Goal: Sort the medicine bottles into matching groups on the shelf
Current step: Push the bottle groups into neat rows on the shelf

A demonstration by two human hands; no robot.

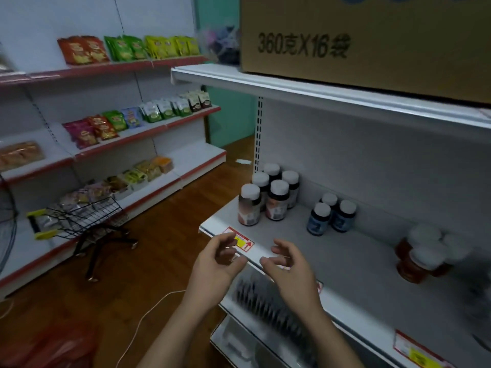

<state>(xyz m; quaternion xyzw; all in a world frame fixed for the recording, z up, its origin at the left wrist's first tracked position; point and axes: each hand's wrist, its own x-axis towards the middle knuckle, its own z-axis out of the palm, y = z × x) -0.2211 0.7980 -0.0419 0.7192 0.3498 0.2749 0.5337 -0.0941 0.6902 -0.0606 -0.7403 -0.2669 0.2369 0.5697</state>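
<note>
The floor (pixel 170 235) is brown wood. Along the left side stand long white racks (pixel 148 134) with red edges, set against a white wall (pixel 79 14). Bright snack bags (pixel 127 47) in red, green and yellow sit in rows on them. A green wall (pixel 228 118) shows in the far corner. A small black wire cart (pixel 85 216) stands by the racks. A thin white cord (pixel 148 312) lies on the wood. Up high on the right is a big brown box (pixel 372 41). Something red (pixel 53 346) at the bottom left is blurry, maybe a plastic bag.

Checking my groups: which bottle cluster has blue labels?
The middle trio, standing between the five red-labelled bottles on the left and the amber bottles on the right.
</note>
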